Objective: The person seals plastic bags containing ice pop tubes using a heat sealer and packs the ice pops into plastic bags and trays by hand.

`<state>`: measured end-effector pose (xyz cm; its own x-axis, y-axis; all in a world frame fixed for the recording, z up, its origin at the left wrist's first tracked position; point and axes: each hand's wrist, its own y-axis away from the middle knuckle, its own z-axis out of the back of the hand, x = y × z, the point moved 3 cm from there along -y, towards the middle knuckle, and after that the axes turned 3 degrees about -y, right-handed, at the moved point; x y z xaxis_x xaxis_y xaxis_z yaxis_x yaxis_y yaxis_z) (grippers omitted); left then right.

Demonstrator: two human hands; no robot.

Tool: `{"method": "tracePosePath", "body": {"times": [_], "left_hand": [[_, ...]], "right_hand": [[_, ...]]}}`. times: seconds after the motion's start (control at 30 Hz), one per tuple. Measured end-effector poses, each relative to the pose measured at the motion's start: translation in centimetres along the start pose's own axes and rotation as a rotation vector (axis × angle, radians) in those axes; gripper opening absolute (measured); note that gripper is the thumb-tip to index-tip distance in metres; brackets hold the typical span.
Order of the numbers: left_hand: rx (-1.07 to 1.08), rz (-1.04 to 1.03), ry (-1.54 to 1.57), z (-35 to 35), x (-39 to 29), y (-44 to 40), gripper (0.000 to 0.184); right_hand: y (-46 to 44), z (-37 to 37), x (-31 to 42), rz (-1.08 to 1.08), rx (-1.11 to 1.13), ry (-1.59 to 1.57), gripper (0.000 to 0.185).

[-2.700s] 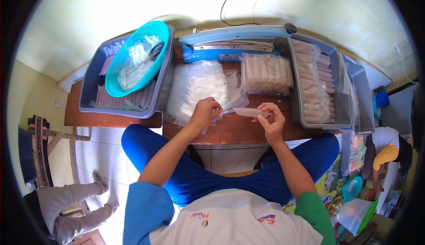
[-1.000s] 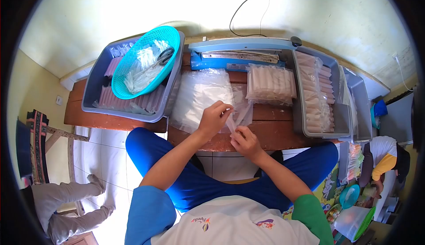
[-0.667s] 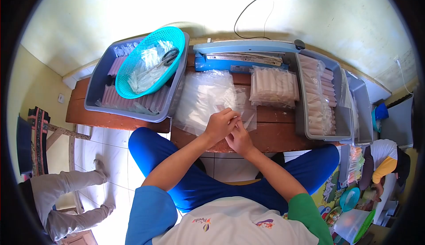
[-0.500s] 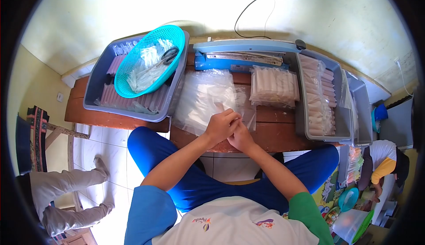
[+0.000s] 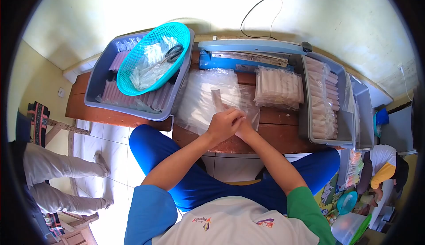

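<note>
My left hand point(image 5: 222, 124) and my right hand point(image 5: 245, 128) meet over the front of the table, fingers curled together. Out of the top of my left hand sticks a narrow, translucent plastic sleeve point(image 5: 216, 98). My right hand's fingers press against the left ones, and what they pinch is hidden. Beneath and behind the hands lies a pile of clear plastic bags point(image 5: 199, 94). To the right of it is a stacked bundle of pale pink filled tubes in plastic point(image 5: 278, 87).
At left, a turquoise basket point(image 5: 128, 83) with scissors point(image 5: 174, 53) rests on a grey tub point(image 5: 90, 97) of pink tubes. Behind stands a blue sealer point(image 5: 248, 50). Another grey tub point(image 5: 305, 125) holds packed tubes. People are at the left point(image 5: 66, 165) and right point(image 5: 384, 163).
The view has shifted slightly. My hands stay together, and more of the narrow sleeve now shows above my left hand. The person at left has moved their legs a little.
</note>
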<state>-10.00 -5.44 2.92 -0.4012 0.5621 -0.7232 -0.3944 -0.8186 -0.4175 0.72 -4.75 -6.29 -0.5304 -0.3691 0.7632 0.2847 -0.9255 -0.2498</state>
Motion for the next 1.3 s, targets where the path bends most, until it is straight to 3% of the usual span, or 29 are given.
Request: {"method": "tracePosePath", "body": {"times": [0.1, 0.2, 0.67, 0.8, 0.9, 0.97, 1.03, 1.3], "left_hand": [[-0.018, -0.039, -0.005, -0.2, 0.2, 0.0, 0.008], [-0.027, -0.067, -0.017, -0.4, 0.6, 0.1, 0.009], [-0.051, -0.112, -0.037, -0.3, -0.1, 0.1, 0.015], [-0.037, -0.230, -0.195, -0.3, -1.0, 0.2, 0.025], [-0.001, -0.260, -0.231, -0.8, -1.4, 0.5, 0.032], [0.018, -0.279, -0.239, -1.3, -1.3, 0.7, 0.035], [0.000, -0.302, -0.286, -1.5, -1.3, 0.8, 0.038], [0.098, -0.171, -0.250, -2.0, -0.3, 1.7, 0.038]], "right_hand": [[-0.6, -0.7, -0.7, -0.012, -0.063, -0.076, 0.023], [-1.2, -0.1, 0.7, -0.153, 0.093, -0.041, 0.045], [0.6, 0.7, 1.2, -0.119, -0.033, 0.108, 0.063], [1.9, 2.7, 2.6, -0.121, -0.108, 0.287, 0.059], [2.6, 3.3, 2.2, -0.160, -0.029, 0.461, 0.056], [3.3, 3.4, 1.6, -0.056, -0.170, 0.519, 0.056], [3.4, 3.8, 1.8, -0.079, -0.153, 0.553, 0.055], [4.8, 4.5, 1.9, -0.194, -0.136, 0.611, 0.060]]}}
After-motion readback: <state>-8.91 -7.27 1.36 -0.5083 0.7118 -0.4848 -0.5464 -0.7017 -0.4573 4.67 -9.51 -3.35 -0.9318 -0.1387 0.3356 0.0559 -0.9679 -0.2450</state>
